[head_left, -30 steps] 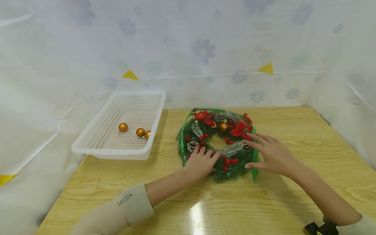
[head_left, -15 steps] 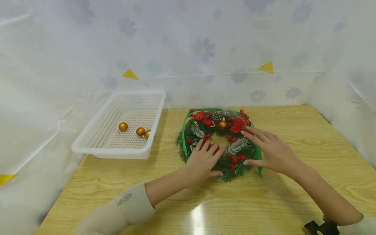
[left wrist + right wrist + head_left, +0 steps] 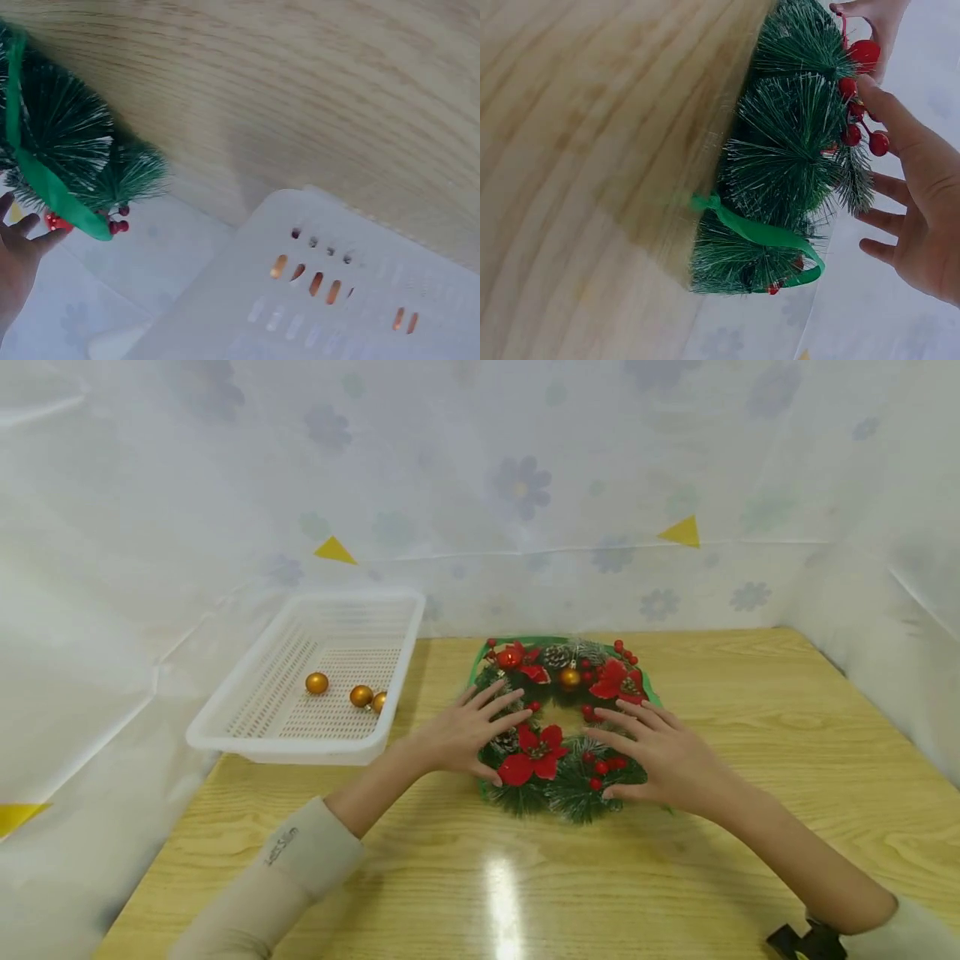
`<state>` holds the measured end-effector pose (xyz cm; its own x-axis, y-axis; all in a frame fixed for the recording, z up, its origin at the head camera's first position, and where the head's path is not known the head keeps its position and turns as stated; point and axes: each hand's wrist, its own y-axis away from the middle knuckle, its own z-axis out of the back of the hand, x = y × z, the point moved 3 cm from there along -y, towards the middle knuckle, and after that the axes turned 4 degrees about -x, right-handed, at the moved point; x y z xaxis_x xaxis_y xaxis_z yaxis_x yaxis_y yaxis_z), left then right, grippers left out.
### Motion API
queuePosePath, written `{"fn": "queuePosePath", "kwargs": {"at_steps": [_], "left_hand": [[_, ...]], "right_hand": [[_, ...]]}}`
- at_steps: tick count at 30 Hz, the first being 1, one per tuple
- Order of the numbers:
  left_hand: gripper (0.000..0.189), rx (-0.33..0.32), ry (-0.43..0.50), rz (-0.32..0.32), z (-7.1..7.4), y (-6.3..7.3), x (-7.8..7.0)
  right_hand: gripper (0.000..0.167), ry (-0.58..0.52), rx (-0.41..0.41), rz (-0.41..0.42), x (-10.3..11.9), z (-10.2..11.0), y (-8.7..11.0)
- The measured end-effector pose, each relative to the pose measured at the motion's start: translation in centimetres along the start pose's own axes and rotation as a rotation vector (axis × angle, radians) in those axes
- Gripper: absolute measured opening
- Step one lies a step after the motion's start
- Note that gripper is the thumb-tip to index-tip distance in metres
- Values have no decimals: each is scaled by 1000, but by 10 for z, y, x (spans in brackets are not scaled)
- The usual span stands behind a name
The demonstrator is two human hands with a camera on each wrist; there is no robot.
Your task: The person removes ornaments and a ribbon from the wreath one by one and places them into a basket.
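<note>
While the left hand (image 3: pixel 468 735) and right hand (image 3: pixel 667 758) lie spread wide over the wreath (image 3: pixel 579 787) right of the basket (image 3: pixel 285 747), neither visibly gripping it, the step seems to be arranging its decorations (image 3: pixel 536 755), the next move probably calling for a light touch.

White glare (image 3: pixel 502 902) streaks the table (image 3: pixel 427 893) under soft, fairly even light

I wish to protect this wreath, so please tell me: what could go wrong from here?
The left hand, beside a red poinsettia, might bend it. The green ribbon edging the wreath could get snagged. The left forearm is near the white plastic basket; a bump might roll its gold baubles.
</note>
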<state>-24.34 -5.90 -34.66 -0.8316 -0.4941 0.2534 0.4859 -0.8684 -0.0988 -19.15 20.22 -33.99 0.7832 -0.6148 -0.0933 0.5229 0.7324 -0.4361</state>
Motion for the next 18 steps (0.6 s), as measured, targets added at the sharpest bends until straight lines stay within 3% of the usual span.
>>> {"fn": "queuePosePath", "kwargs": {"at_steps": [5, 11, 18], "left_hand": [[96, 29, -32, -23, -8, 0, 2], [94, 71, -5, -47, -15, -4, -7], [87, 34, -93, -31, -13, -9, -24]], "right_hand": [[79, 6, 16, -22, -2, -5, 2], [81, -17, 44, -71, -6, -10, 6], [80, -48, 39, -60, -18, -11, 12]]}}
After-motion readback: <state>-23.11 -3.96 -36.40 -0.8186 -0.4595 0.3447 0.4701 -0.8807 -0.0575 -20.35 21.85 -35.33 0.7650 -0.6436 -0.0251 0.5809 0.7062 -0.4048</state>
